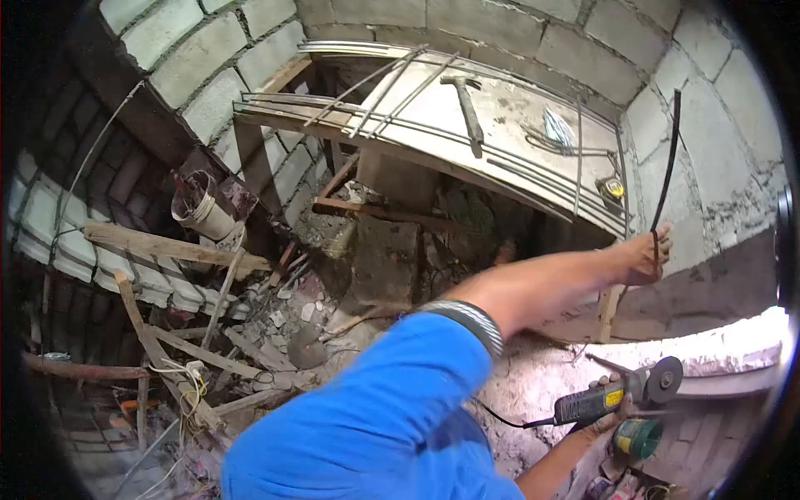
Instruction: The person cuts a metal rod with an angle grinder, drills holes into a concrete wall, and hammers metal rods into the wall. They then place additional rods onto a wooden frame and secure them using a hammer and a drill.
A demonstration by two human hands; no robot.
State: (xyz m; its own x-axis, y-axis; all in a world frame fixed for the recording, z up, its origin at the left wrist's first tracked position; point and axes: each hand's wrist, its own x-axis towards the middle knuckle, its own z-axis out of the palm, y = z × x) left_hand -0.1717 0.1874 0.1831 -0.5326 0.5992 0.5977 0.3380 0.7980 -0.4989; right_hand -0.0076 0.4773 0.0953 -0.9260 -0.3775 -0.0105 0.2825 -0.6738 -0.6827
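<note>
My left hand [648, 257], at the end of an outstretched arm in a blue sleeve, is wrapped round a thin dark steel rod [668, 158]. The rod stands nearly upright and bends slightly, with its top end near the block wall. Lower right, my right hand [607, 422] grips an angle grinder [587, 405] by its body. The grinder's round disc [665, 380] points to the right, apart from the rod, and a side handle sticks out. A black cord [500, 419] runs from the grinder's rear toward my body. Close below the right hand is a green tub [638, 439].
A board platform [512, 100] carries a hammer [468, 112], a tape measure [612, 188] and several long steel rods [400, 92]. Block walls [500, 25] surround the space. Planks [158, 243], rubble [283, 329], a white bucket [202, 208] and a tangled cable [196, 387] lie left.
</note>
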